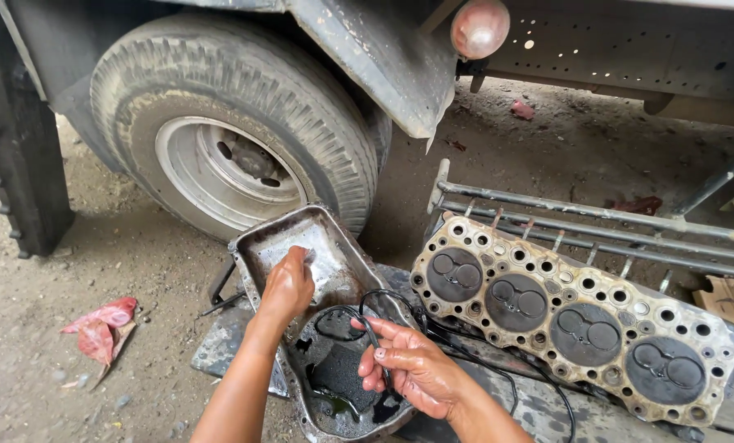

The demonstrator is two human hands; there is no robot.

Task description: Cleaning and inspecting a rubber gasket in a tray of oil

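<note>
A dirty metal oil pan (pixel 260 246) lies on a board on the ground, with dark oil pooled in its deep end. My left hand (pixel 287 289) presses into the pan's shallow part, fingers closed on a small pale piece that I cannot make out clearly. My right hand (pixel 412 365) hovers over the pan's deep end and holds a thin black rubber gasket cord (pixel 367 321) that loops over the pan and trails to the right. A cylinder head (pixel 576 324) with several round combustion chambers leans beside the pan on the right.
A truck wheel (pixel 232 123) and mudguard (pixel 383 57) stand just behind the pan. A grey metal rack (pixel 597 217) lies behind the cylinder head. A red rag (pixel 100 324) sits on the dirt to the left. Cardboard (pixel 732 299) is at the right edge.
</note>
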